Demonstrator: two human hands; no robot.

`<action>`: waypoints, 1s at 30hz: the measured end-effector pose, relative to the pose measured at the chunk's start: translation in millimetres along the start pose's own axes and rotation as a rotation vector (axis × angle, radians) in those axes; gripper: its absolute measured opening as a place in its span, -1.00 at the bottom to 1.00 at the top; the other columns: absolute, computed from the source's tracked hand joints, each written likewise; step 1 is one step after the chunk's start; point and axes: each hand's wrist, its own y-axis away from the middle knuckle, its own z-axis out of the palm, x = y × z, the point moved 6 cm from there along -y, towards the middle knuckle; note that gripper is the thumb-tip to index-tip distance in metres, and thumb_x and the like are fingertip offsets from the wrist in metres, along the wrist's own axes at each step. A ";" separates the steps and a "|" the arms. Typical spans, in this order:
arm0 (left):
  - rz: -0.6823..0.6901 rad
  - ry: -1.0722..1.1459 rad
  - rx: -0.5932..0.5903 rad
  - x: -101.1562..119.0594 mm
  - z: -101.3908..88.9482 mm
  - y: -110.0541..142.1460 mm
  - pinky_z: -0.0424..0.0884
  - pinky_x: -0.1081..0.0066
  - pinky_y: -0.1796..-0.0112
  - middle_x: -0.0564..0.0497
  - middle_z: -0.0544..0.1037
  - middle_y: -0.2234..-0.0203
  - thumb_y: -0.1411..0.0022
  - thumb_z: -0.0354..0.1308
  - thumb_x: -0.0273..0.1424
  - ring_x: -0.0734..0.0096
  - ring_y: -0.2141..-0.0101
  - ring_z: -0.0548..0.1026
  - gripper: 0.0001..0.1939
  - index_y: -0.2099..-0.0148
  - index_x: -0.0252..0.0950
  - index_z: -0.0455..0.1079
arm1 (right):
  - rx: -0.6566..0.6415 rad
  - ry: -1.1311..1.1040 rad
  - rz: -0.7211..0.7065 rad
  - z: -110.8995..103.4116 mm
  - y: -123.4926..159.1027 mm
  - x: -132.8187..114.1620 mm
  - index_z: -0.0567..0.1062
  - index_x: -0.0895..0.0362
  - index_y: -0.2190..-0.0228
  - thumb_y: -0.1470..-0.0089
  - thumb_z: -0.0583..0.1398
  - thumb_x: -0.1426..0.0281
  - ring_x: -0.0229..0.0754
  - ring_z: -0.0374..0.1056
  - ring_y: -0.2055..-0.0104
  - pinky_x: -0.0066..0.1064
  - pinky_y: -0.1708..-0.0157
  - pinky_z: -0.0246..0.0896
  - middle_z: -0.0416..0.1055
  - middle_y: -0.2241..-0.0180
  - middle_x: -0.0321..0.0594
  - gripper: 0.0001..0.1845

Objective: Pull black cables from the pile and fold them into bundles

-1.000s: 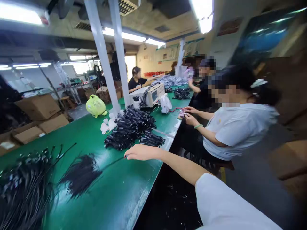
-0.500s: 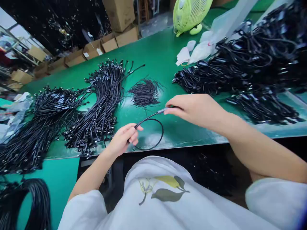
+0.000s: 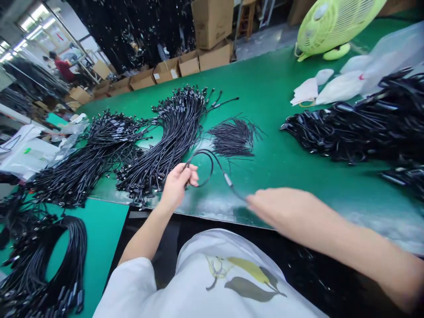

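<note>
A thin black cable [image 3: 217, 160] with a grey sleeve [image 3: 227, 179] stretches between my hands, curled in a loop beside the left one. My left hand [image 3: 177, 183] is closed, with the cable pinched between thumb and fingers. Smeared by motion, my right hand [image 3: 285, 210] is at the cable's other end, over the table's near edge; its fingers look pressed together. Just beyond the loop lies a small pile of thin black strips [image 3: 232, 137]. A bundle of black cables [image 3: 172, 132] rests behind my left hand.
More cables [image 3: 89, 154] lie further left, and a coiled bundle [image 3: 74, 247] sits on a lower green surface. On the right are heaped looped cables [image 3: 357, 128], white plastic bags [image 3: 344, 88] and a yellow-green fan [image 3: 331, 26]. Cardboard boxes [image 3: 188, 64] line the far table edge.
The view has swung from the right side down to my own work area. My right hand has brought the cable to my left, which grips it; since then the right has moved right and nearer.
</note>
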 end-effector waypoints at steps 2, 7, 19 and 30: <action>0.070 -0.208 -0.052 -12.6 20.1 1.5 0.40 0.48 0.35 0.00 0.53 0.45 -0.26 0.18 -0.22 0.49 0.45 0.47 -0.74 0.21 -0.34 0.47 | -0.127 -0.037 -0.183 10.0 -8.7 -33.8 0.37 0.08 0.49 -0.18 0.04 0.51 -0.25 0.22 0.56 -0.35 0.50 0.00 0.35 0.56 -0.26 -0.76; 0.072 -0.377 -0.265 -34.5 54.7 15.7 0.37 0.43 0.26 -0.04 0.55 0.40 -0.24 0.10 -0.03 0.39 0.36 0.48 -0.57 0.25 -0.33 0.47 | -0.041 -0.196 -0.062 3.4 -43.2 -27.3 0.40 0.11 0.33 -0.25 0.01 0.45 -0.25 0.35 0.45 -0.42 0.47 0.00 0.47 0.44 -0.24 -0.82; -0.112 -0.079 -0.270 -43.2 59.2 12.0 0.39 0.37 0.21 0.14 0.31 0.60 -0.21 0.19 -0.11 0.47 0.45 0.44 -0.67 0.29 -0.30 0.37 | 0.441 -0.766 0.367 14.6 -51.2 31.3 0.40 0.06 0.20 -0.05 0.26 0.18 -0.24 0.37 0.40 -0.38 0.34 0.26 0.43 0.38 -0.30 -0.68; -0.319 0.353 0.040 -72.2 53.6 11.2 0.42 0.33 0.15 0.11 0.33 0.58 -0.24 0.11 -0.01 0.41 0.32 0.49 -0.56 0.42 -0.29 0.25 | 0.538 -0.993 0.651 60.7 -48.4 32.6 0.26 0.10 0.49 -0.21 0.04 0.01 -0.33 0.17 0.52 -0.43 0.42 0.12 0.25 0.55 -0.36 -0.56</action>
